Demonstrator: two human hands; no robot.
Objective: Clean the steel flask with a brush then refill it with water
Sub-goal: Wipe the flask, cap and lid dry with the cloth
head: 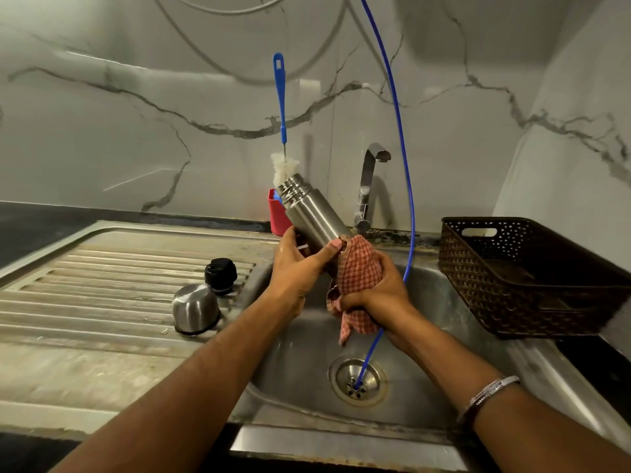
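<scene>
The steel flask [312,213] is tilted over the sink [426,353], its open mouth pointing up and to the left. My left hand [297,268] grips its lower body. My right hand [379,295] holds a red checked cloth [358,268] wrapped around the flask's base. The bottle brush [280,107], with a blue handle and white bristles, stands upright in a red holder [277,213] behind the flask. On the drainboard to the left lie the steel cup lid [195,308] upside down and the black stopper [221,275].
A steel tap [368,186] rises behind the sink. A thin blue tube [406,186] curves down from above into the drain [356,382]. A brown woven basket [526,274] sits on the right of the sink. A marble wall stands behind.
</scene>
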